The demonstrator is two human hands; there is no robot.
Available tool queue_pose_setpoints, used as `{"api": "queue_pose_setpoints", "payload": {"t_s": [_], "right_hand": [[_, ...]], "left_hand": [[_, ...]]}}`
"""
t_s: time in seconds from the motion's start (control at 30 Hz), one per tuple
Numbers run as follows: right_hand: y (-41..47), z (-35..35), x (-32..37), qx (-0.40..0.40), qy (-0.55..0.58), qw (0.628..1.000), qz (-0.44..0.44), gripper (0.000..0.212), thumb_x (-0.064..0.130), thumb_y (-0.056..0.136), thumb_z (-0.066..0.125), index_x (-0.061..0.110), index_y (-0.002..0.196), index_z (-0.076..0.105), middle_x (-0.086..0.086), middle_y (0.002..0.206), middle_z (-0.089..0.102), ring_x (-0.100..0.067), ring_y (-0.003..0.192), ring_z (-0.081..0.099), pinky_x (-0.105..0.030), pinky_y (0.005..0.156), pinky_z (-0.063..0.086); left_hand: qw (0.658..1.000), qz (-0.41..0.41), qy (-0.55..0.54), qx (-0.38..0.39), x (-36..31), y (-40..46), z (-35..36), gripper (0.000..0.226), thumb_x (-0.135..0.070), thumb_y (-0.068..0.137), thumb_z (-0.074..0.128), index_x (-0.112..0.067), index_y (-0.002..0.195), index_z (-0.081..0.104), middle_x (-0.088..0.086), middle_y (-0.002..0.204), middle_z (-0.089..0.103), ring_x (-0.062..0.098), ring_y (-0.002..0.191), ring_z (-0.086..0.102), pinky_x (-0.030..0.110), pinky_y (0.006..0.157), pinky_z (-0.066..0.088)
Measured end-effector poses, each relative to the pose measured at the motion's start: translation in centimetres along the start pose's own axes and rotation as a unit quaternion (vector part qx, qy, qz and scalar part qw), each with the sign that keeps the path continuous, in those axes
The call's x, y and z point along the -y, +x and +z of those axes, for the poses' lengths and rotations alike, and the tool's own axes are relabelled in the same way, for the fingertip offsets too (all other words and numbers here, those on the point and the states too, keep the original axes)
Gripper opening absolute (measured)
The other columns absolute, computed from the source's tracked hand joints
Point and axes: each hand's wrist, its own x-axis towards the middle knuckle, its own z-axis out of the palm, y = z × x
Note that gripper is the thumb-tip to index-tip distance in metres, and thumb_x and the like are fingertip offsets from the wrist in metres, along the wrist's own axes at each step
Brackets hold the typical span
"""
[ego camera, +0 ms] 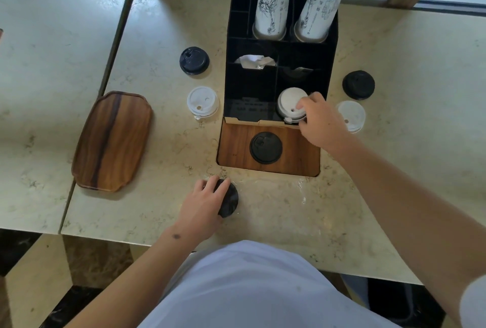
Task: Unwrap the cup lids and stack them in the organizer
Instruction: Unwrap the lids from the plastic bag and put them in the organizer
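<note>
A black compartmented organizer (332,46) stands at the back of the marble counter. My right hand (319,121) grips a white lid (289,102) at the organizer's front right compartment. My left hand (202,205) presses on a black lid in clear wrap (230,200) near the counter's front edge. Loose clear wrap (297,193) lies to the right of it. Another black lid (265,147) rests on the wooden board (297,155) in front of the organizer. Left of the organizer lie a black lid (194,60) and a white lid (202,102); right of it lie a wrapped black lid (358,85) and a wrapped white lid (352,115).
Two stacks of paper cups (272,4) stand upside down in the organizer's back compartments. Crumpled white paper (253,62) sits in a middle compartment. A wooden tray (113,140) lies on the counter's left side, beside the gap to a second table.
</note>
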Motion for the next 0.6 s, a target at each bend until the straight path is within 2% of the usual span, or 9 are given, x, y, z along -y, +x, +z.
{"api": "queue_pose_setpoints", "payload": {"t_s": [0.07,0.17,0.27,0.37,0.47,0.53,0.6], "right_hand": [[-3.3,0.4,0.1,-0.034,0.080,0.995,0.047,0.023,0.009,0.089,0.065,0.013,0.112,0.063,-0.006,0.110,0.059,-0.022,0.085,0.059,-0.038,0.072,0.053],[-9.9,1.9,-0.4,0.033,0.180,0.972,0.148,0.011,0.013,0.089,0.067,0.019,0.098,0.064,0.005,0.089,0.063,-0.017,0.084,0.062,-0.024,0.070,0.046],[-16.3,3.9,-1.0,0.083,0.196,0.944,0.253,0.008,0.023,0.090,0.066,0.030,0.095,0.067,0.014,0.087,0.066,-0.006,0.082,0.062,-0.025,0.071,0.049],[-19.6,5.8,-0.4,0.100,0.253,0.923,0.272,0.015,0.018,0.096,0.063,0.027,0.106,0.070,0.017,0.091,0.064,0.003,0.083,0.057,-0.018,0.075,0.046],[-19.7,7.1,0.4,0.142,0.310,0.895,0.287,0.021,0.014,0.100,0.058,0.020,0.118,0.068,0.007,0.100,0.066,-0.006,0.090,0.062,-0.019,0.075,0.047],[-18.9,7.3,0.7,0.176,0.363,0.850,0.338,0.018,0.013,0.101,0.057,0.014,0.118,0.064,-0.004,0.104,0.070,-0.016,0.091,0.068,-0.022,0.071,0.053],[-17.9,7.3,0.8,0.187,0.453,0.794,0.360,0.015,0.005,0.100,0.056,0.004,0.112,0.066,-0.013,0.105,0.074,-0.014,0.083,0.074,-0.020,0.063,0.057]], "left_hand": [[1.000,0.001,0.001,-0.003,0.0,0.0,0.0,0.094,-0.026,0.079,0.078,-0.022,0.157,0.026,0.005,0.153,0.038,0.031,0.126,0.042,0.036,0.097,0.047],[1.000,0.002,-0.004,-0.006,-0.1,-0.1,0.0,0.094,-0.024,0.078,0.079,-0.022,0.157,0.028,0.005,0.153,0.039,0.031,0.126,0.042,0.036,0.095,0.047],[1.000,-0.007,-0.014,-0.010,-0.1,0.0,0.0,0.093,-0.024,0.079,0.079,-0.023,0.156,0.029,0.005,0.153,0.038,0.031,0.128,0.041,0.038,0.094,0.049],[0.999,-0.018,-0.029,-0.010,-0.2,0.1,0.1,0.092,-0.024,0.078,0.080,-0.025,0.155,0.029,0.003,0.153,0.038,0.030,0.130,0.039,0.038,0.092,0.051],[0.999,-0.018,-0.042,-0.013,-0.2,0.2,0.1,0.091,-0.023,0.078,0.079,-0.027,0.154,0.030,0.000,0.152,0.039,0.029,0.128,0.039,0.039,0.089,0.053],[0.998,-0.016,-0.057,-0.021,0.0,0.2,0.1,0.089,-0.023,0.077,0.080,-0.028,0.153,0.034,-0.001,0.150,0.042,0.029,0.125,0.041,0.039,0.090,0.052],[0.997,-0.014,-0.074,-0.030,0.1,0.3,0.0,0.087,-0.026,0.075,0.081,-0.027,0.151,0.038,-0.001,0.147,0.045,0.030,0.121,0.043,0.039,0.090,0.050]]}}
